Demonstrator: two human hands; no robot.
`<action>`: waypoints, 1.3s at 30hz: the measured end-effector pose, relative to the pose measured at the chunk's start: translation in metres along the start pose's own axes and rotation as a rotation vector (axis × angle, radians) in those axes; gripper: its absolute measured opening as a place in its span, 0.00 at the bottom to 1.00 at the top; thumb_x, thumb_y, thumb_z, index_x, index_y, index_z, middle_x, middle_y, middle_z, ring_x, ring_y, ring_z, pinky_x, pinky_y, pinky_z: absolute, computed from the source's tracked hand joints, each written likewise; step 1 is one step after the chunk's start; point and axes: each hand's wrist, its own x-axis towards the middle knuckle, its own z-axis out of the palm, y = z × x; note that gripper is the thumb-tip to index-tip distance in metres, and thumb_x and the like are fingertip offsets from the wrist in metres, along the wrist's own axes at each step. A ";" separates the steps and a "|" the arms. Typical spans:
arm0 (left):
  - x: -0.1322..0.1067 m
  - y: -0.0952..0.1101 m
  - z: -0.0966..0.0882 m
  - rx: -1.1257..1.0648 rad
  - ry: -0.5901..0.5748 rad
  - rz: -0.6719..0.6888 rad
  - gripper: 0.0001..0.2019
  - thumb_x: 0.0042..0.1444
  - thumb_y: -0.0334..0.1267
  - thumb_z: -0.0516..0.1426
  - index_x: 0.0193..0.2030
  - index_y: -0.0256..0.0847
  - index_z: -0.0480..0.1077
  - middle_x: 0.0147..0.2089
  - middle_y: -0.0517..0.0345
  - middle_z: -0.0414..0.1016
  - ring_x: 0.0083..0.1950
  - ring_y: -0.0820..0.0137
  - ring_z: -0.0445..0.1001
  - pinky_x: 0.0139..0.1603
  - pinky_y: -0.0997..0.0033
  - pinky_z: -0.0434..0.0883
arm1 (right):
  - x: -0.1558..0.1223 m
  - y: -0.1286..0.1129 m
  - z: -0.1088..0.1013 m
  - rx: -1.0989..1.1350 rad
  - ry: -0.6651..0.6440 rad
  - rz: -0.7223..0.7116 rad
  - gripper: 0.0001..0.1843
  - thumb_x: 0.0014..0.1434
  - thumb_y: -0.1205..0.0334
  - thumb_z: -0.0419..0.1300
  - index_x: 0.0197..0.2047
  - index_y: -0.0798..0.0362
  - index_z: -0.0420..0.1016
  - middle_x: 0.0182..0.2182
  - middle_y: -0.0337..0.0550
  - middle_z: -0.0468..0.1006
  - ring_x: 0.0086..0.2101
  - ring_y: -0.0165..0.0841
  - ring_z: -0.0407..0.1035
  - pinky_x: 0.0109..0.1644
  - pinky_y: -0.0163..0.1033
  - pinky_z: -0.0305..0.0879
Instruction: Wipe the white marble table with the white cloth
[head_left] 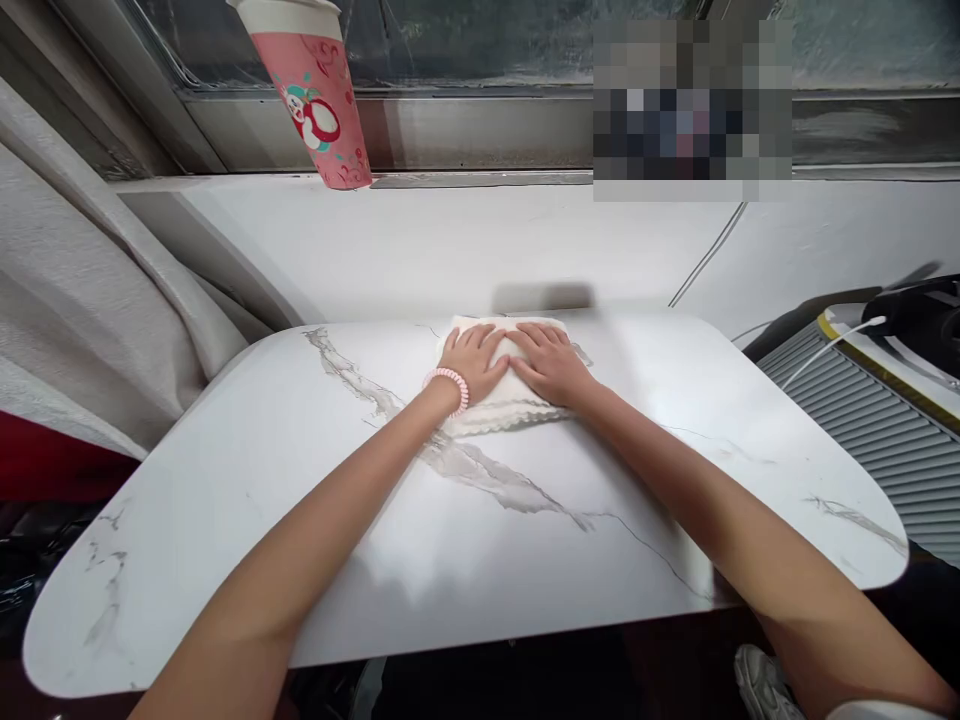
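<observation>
A folded white cloth (499, 412) with a scalloped edge lies near the back of a white marble-patterned table (247, 480). Both palms rest flat on top of it. My left hand (474, 362), with a pink coiled band (459, 385) round the wrist, covers the cloth's left half, fingers spread. On the right half lies my right hand (553, 362), its fingers stretched toward the wall. The two thumbs almost meet at the middle of the cloth. Part of the cloth is hidden under the hands.
A pink patterned paper cup (319, 110) stands on the window sill, back left. A grey curtain (82, 230) hangs at the left. To the right are a grey ribbed surface (870, 410), a dark object (919, 315) and a white cable (832, 345). A shoe (763, 685) shows below the table.
</observation>
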 end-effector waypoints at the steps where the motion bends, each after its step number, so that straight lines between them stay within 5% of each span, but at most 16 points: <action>1: 0.009 -0.004 0.001 0.001 -0.002 -0.004 0.25 0.66 0.44 0.45 0.67 0.42 0.58 0.70 0.49 0.59 0.71 0.62 0.55 0.72 0.49 0.46 | 0.008 0.004 0.002 0.002 -0.005 0.006 0.25 0.67 0.58 0.46 0.64 0.55 0.64 0.62 0.53 0.65 0.61 0.44 0.57 0.65 0.52 0.49; 8: 0.051 -0.013 0.008 0.000 0.022 -0.001 0.25 0.66 0.45 0.43 0.67 0.41 0.58 0.70 0.50 0.60 0.71 0.62 0.55 0.72 0.52 0.46 | 0.038 0.028 0.003 0.019 -0.028 0.035 0.25 0.67 0.59 0.46 0.64 0.56 0.63 0.63 0.52 0.65 0.60 0.44 0.57 0.65 0.51 0.48; 17: 0.057 -0.008 0.008 0.033 -0.009 -0.039 0.27 0.66 0.45 0.41 0.69 0.39 0.56 0.71 0.51 0.58 0.71 0.62 0.53 0.73 0.53 0.45 | 0.046 0.045 0.007 0.048 -0.029 0.014 0.25 0.67 0.56 0.47 0.64 0.52 0.63 0.63 0.49 0.65 0.62 0.43 0.57 0.66 0.50 0.48; 33: 0.085 0.055 0.022 -0.004 -0.007 -0.041 0.27 0.66 0.44 0.39 0.68 0.36 0.56 0.71 0.48 0.56 0.72 0.59 0.52 0.72 0.48 0.43 | 0.020 0.109 -0.012 0.106 0.008 0.015 0.28 0.65 0.47 0.47 0.64 0.50 0.64 0.62 0.49 0.67 0.61 0.46 0.59 0.65 0.54 0.52; 39: 0.088 0.058 0.021 -0.036 -0.026 -0.017 0.28 0.66 0.45 0.39 0.69 0.36 0.55 0.72 0.49 0.55 0.72 0.60 0.51 0.73 0.50 0.42 | 0.014 0.115 -0.015 0.078 -0.029 0.053 0.30 0.66 0.46 0.46 0.66 0.51 0.62 0.64 0.49 0.64 0.63 0.45 0.56 0.67 0.54 0.50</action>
